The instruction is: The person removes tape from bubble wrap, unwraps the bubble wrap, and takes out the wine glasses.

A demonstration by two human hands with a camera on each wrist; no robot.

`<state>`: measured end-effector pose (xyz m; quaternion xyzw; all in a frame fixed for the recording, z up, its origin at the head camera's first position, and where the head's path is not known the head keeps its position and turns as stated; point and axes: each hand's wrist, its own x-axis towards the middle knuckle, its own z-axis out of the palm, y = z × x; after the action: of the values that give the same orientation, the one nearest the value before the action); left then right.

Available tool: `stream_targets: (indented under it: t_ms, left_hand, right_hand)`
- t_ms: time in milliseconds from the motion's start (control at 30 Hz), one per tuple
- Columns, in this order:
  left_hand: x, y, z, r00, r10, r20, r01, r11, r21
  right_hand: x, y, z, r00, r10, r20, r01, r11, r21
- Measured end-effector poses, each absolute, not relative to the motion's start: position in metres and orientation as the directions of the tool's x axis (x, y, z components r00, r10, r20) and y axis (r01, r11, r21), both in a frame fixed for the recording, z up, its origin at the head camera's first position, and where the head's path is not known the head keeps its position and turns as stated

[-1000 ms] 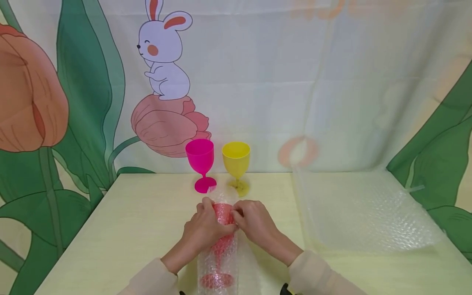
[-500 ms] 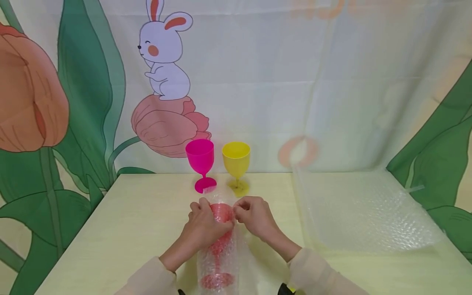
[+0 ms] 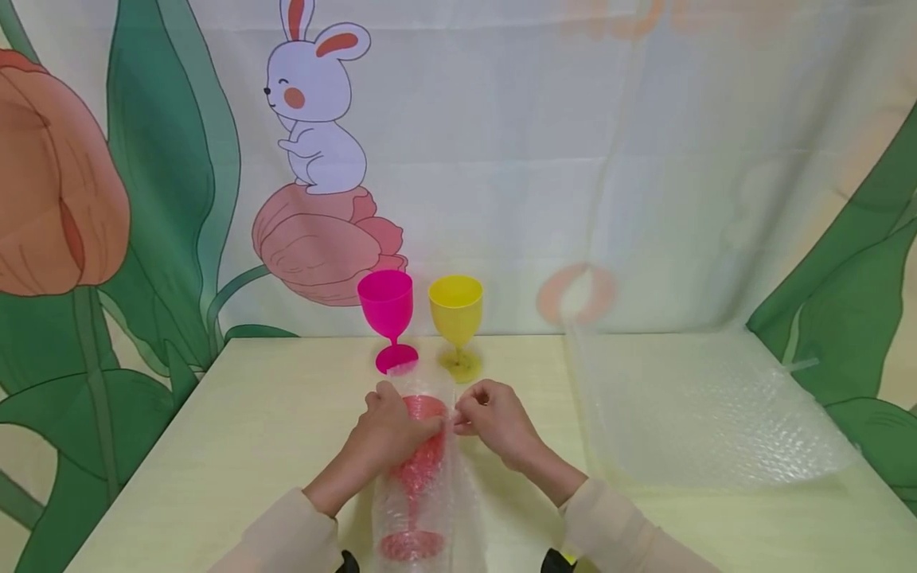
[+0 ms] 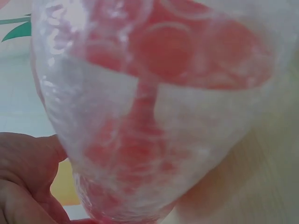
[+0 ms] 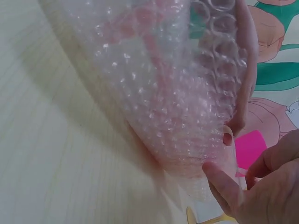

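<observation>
A red goblet (image 3: pixel 426 450) lies lengthwise inside a clear bubble wrap (image 3: pixel 390 509) sleeve, its foot toward the person. My left hand (image 3: pixel 390 430) grips it around the bowl, thumb across the top. On the other side, my right hand (image 3: pixel 501 422) has its thumb and fingers bent together at the wrap's edge and pinches it near the rim. The right wrist view shows the right thumb (image 5: pixel 222 184) against the wrap. In the left wrist view, the goblet's stem and foot show blurred through the bubbles.
Behind the hands stand a magenta goblet (image 3: pixel 385 302) and a yellow goblet (image 3: pixel 456 310), both upright. Flat sheets of bubble wrap (image 3: pixel 695 422) lie on the right side of the table (image 3: pixel 236 446). A printed backdrop (image 3: pixel 487 119) hangs at the table's far edge.
The wrapped goblet and my left hand have shifted slightly left. The right hand stays at the wrap's edge, its fingers a little farther from the goblet.
</observation>
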<state>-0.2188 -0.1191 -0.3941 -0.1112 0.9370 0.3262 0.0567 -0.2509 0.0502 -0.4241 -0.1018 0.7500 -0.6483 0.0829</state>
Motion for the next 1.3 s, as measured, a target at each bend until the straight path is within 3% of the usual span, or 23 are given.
stream_targets:
  t_ms: [200, 300, 533, 633, 767, 1000, 1300]
  left_hand:
    - [-0.220, -0.121, -0.396, -0.977, -0.164, -0.140, -0.215, 0.744, 0.633]
    - [-0.221, -0.122, -0.397, -0.975, -0.172, -0.143, -0.223, 0.743, 0.631]
    - [-0.220, -0.124, -0.397, -0.974, -0.164, -0.157, -0.227, 0.742, 0.631]
    - [-0.218, -0.123, -0.398, -0.975, -0.153, -0.163, -0.223, 0.739, 0.636]
    - [-0.217, -0.123, -0.398, -0.978, -0.152, -0.143, -0.208, 0.744, 0.635]
    - [-0.219, -0.125, -0.396, -0.974, -0.174, -0.145, -0.226, 0.747, 0.625]
    - [-0.211, -0.124, -0.392, -0.994, -0.107, -0.039, -0.111, 0.850, 0.515]
  right_hand:
    - [-0.252, 0.049, -0.428, -0.959, -0.279, 0.042, -0.068, 0.084, -0.994]
    - [-0.252, 0.050, -0.429, -0.957, -0.281, 0.071, -0.108, 0.118, -0.987]
    - [-0.252, 0.051, -0.426, -0.968, -0.249, 0.039, -0.128, 0.353, -0.927]
    - [-0.251, 0.053, -0.426, -0.958, -0.286, 0.017, -0.158, 0.478, -0.864]
    - [-0.250, 0.054, -0.428, -0.943, -0.332, 0.010, -0.198, 0.540, -0.818]
    - [-0.254, 0.055, -0.431, -0.926, -0.373, 0.050, -0.262, 0.545, -0.796]
    - [-0.257, 0.054, -0.436, -0.918, -0.391, 0.060, -0.251, 0.457, -0.853]
